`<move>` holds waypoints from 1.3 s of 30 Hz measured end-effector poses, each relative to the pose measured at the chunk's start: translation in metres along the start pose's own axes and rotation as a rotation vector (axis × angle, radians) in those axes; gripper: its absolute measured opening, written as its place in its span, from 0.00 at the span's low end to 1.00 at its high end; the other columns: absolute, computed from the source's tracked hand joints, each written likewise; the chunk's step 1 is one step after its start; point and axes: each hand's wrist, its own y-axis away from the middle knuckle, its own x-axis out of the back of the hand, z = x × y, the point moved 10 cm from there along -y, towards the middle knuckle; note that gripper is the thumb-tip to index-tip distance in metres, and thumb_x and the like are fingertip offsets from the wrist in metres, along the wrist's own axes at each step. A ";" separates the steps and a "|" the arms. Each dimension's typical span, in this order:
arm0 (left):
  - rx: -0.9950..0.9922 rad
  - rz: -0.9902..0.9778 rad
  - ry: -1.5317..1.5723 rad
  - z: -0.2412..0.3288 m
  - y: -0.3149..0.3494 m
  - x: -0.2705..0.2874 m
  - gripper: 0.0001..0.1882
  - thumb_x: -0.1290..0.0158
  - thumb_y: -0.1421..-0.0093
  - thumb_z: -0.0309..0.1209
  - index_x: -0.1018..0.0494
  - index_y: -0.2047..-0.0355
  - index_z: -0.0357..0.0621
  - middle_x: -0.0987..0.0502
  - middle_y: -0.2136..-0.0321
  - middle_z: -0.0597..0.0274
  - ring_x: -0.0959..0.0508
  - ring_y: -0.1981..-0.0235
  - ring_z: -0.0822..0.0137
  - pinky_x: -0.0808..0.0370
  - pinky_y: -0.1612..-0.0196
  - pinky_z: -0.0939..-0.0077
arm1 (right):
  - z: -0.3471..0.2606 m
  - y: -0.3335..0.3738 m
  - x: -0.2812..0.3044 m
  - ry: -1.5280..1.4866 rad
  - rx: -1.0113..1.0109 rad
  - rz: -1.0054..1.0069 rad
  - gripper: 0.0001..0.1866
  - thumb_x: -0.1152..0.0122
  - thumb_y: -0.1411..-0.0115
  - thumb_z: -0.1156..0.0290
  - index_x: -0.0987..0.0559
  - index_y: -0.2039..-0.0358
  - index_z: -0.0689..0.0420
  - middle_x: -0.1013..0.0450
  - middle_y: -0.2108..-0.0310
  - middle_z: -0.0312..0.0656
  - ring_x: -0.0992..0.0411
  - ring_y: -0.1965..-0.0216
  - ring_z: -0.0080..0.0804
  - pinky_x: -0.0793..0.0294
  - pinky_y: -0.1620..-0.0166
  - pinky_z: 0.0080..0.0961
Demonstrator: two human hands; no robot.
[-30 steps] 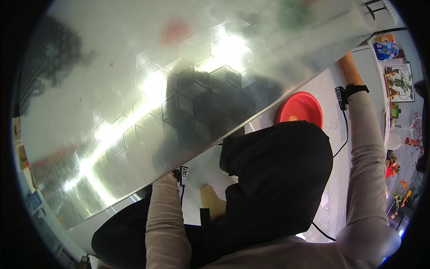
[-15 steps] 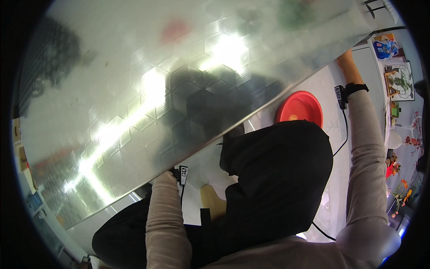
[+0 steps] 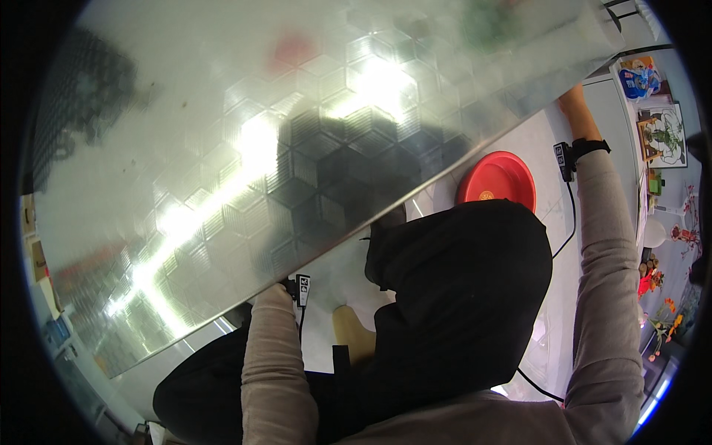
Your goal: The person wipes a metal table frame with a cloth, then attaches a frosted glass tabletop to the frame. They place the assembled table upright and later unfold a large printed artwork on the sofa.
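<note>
A large glossy panel [image 3: 222,230], pale grey with a raised hexagon pattern, spans the upper left and throws back bright light. Its near edge runs diagonally from lower left to upper right. At the lower left part of that edge is my left hand [image 3: 273,295], mostly hidden beneath the panel. Farther up, by the right end of the edge, my right hand [image 3: 574,104] reaches to the panel; its fingers are out of sight behind it. Each wrist wears a black strap, with a small cabled device [image 3: 564,159] visible beside the right one.
A round red basin [image 3: 498,178] sits on the light tiled floor, right of my black-clad knee [image 3: 460,259]. Black cables trail from the wrist devices. Along the right stand a white cabinet [image 3: 612,119], a framed plant picture [image 3: 662,133] and orange flowers [image 3: 667,319].
Reflections on the panel have shifted slightly and its hexagon pattern looks sharper. Both hands stay in the same places at its edge.
</note>
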 end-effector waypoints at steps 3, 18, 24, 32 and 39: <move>-0.018 0.047 -0.047 0.001 0.000 0.002 0.17 0.34 0.44 0.27 0.25 0.57 0.35 0.23 0.59 0.58 0.22 0.59 0.66 0.25 0.52 0.70 | 0.003 -0.001 0.000 -0.006 -0.007 -0.008 0.23 0.39 0.30 0.59 0.29 0.42 0.58 0.26 0.46 0.42 0.25 0.47 0.33 0.15 0.52 0.35; -0.147 -0.055 -0.146 0.034 0.009 0.003 0.29 0.32 0.43 0.32 0.28 0.44 0.34 0.25 0.47 0.52 0.24 0.48 0.61 0.26 0.48 0.66 | 0.011 -0.013 0.003 0.074 0.025 -0.010 0.21 0.39 0.31 0.61 0.28 0.43 0.58 0.26 0.46 0.41 0.25 0.49 0.32 0.15 0.53 0.34; -0.344 0.028 -0.541 0.098 0.042 0.008 0.32 0.33 0.40 0.35 0.30 0.39 0.36 0.26 0.47 0.49 0.23 0.49 0.57 0.23 0.50 0.62 | 0.035 -0.037 0.009 0.066 0.037 -0.036 0.22 0.38 0.33 0.65 0.29 0.42 0.57 0.25 0.48 0.42 0.24 0.50 0.33 0.14 0.58 0.34; -0.238 -0.036 -0.252 0.103 0.042 0.000 0.19 0.37 0.37 0.28 0.27 0.50 0.32 0.26 0.56 0.51 0.24 0.60 0.62 0.18 0.59 0.70 | 0.044 -0.040 0.012 0.072 0.014 0.016 0.20 0.35 0.36 0.62 0.24 0.48 0.58 0.22 0.53 0.41 0.21 0.57 0.30 0.14 0.61 0.30; -0.330 -0.007 -0.307 0.124 0.051 0.001 0.15 0.38 0.37 0.29 0.26 0.54 0.32 0.23 0.62 0.51 0.23 0.60 0.55 0.20 0.60 0.62 | 0.038 -0.036 0.014 0.120 0.012 0.042 0.21 0.34 0.37 0.60 0.24 0.49 0.58 0.21 0.56 0.41 0.20 0.58 0.30 0.14 0.61 0.31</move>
